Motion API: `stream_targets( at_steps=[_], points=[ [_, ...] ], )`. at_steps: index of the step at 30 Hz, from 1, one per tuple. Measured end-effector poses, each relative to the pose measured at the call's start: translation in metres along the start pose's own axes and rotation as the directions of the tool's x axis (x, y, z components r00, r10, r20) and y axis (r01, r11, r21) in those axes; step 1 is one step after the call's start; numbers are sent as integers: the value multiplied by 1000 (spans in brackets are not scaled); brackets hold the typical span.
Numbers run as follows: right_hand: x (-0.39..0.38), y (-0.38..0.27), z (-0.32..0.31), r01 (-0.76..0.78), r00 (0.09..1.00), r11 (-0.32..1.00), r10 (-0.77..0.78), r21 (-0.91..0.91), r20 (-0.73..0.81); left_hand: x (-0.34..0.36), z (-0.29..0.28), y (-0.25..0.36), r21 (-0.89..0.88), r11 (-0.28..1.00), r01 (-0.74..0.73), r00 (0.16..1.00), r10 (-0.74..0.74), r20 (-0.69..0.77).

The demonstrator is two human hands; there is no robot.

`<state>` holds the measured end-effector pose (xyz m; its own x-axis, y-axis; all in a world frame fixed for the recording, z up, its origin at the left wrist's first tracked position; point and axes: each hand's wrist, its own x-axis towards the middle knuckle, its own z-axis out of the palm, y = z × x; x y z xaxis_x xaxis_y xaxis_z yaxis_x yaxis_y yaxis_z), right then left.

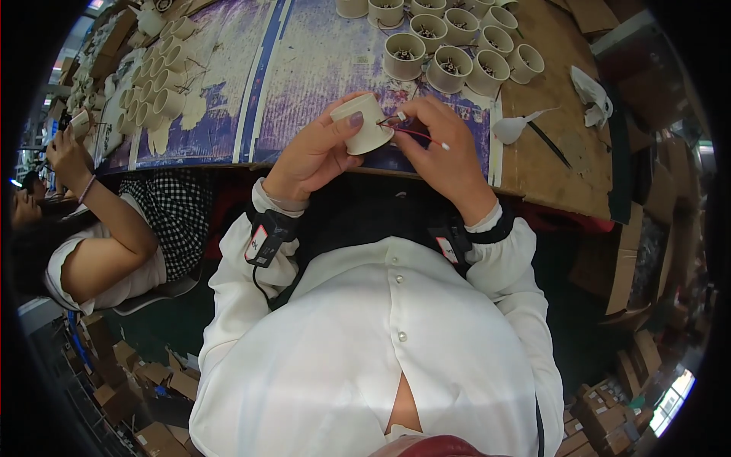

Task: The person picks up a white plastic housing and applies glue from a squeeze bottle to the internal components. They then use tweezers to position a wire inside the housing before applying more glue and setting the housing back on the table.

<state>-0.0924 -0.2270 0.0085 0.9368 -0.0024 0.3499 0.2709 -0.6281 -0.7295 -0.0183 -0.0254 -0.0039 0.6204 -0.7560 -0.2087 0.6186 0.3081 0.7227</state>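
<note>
Presently in my left hand (316,148): the white flanged cylindrical cup (370,135), gripped between thumb and fingers, tilted with its flanged end toward my right hand.
My right hand (445,141): fingers bent in at the wire leads (419,135) by that end; I cannot tell whether they pinch them.
Cup's place: just above the near edge of the workbench (312,65), in front of me.
Connectors: small and white, one by my right index finger, another past my thumb on the red lead.
Farther right: clustered cups with wiring inside (460,39), and a white nozzle bottle (509,131) lying nearer me.
Left: more white cups (165,80), beyond a co-worker's raised hand (68,160).
</note>
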Motion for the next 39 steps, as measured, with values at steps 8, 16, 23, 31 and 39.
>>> stream_targets(
  at_steps=[8, 16, 23, 31, 39],
  points=[
    [-7, 6, -2, -56, 998, 873, 69, 485, -8, 2, 6, 1, 260, 945, -199, 979, 204, 9],
    [-6, 3, -2, 145, 989, 894, -126, 424, -74, 4, 6, -1, 360, 897, -256, 964, 266, 24],
    [-10, 5, 1, 152, 981, 943, -108, 298, -158, 0, 5, 0, 458, 853, -249, 966, 255, 50],
    [-8, -1, 4, 83, 990, 927, -34, 366, -137, 0, 7, 1, 487, 827, -282, 954, 295, 52],
    [-7, 10, 3, 290, 945, 945, -257, 153, -204, 3, 3, 1, 391, 866, -312, 948, 312, 64]
  ],
)
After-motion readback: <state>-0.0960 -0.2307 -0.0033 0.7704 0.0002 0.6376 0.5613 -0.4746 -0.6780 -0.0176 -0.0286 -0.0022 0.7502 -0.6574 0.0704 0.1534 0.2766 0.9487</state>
